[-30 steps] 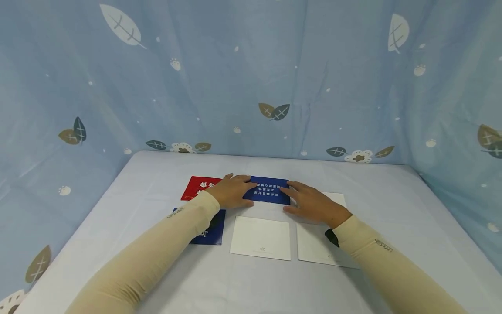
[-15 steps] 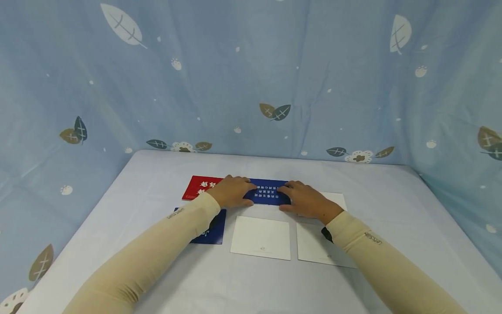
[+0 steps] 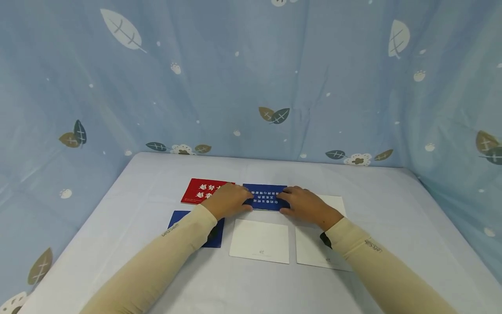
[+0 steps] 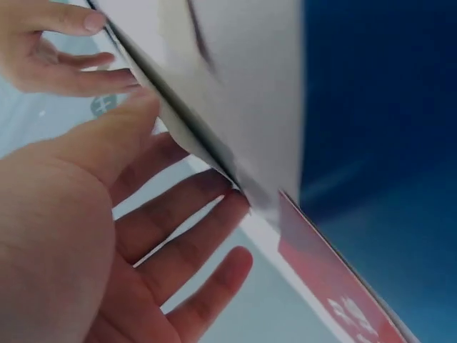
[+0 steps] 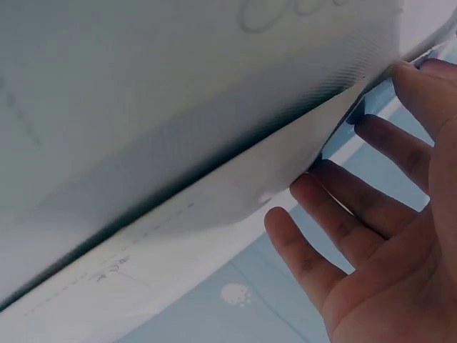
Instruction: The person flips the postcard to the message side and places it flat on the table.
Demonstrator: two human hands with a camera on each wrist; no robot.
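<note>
At the back of the white table lies a blue card (image 3: 266,198) with white characters, held at its two short ends. My left hand (image 3: 229,199) grips its left end, thumb at the near corner; in the left wrist view the fingertips (image 4: 232,196) meet the card's edge. The right end is held by my right hand (image 3: 307,205), fingers bent over it. A red card (image 3: 196,192) with white characters lies left of the blue card, partly behind my left hand. Another blue card (image 3: 178,216) sits nearer, mostly covered by my left forearm.
Two white cards, a middle card (image 3: 259,240) and a right card (image 3: 310,246), lie in the near row. A further white card (image 3: 335,203) is partly hidden behind my right hand. A blue leaf-print curtain (image 3: 235,78) stands behind the white tabletop (image 3: 243,288).
The held blue card has shifted slightly toward me, both hands with it. My right hand has moved a little left, and more of the red card shows beside my left hand.
</note>
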